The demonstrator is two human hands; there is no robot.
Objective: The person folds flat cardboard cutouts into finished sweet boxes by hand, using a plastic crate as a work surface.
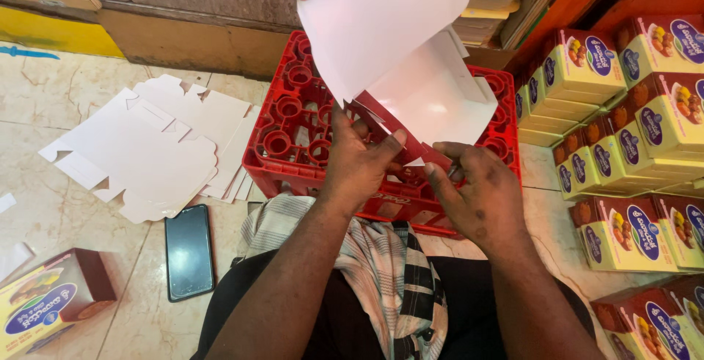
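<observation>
I hold a flat white cardboard box blank [400,45] up over a red plastic crate [293,136]. My left hand [359,162] pinches the blank's lower edge, thumb on a folded flap. Just to the right, my right hand [480,195] grips another flap of the same blank. The blank's printed maroon side shows at the fold between the hands. The sheet hides part of the crate behind it.
A pile of flat white box blanks [158,147] lies on the tiled floor at left. A black phone [189,251] lies near my knee. Folded yellow and maroon boxes are stacked at right [638,133], and one more box [48,301] sits at bottom left.
</observation>
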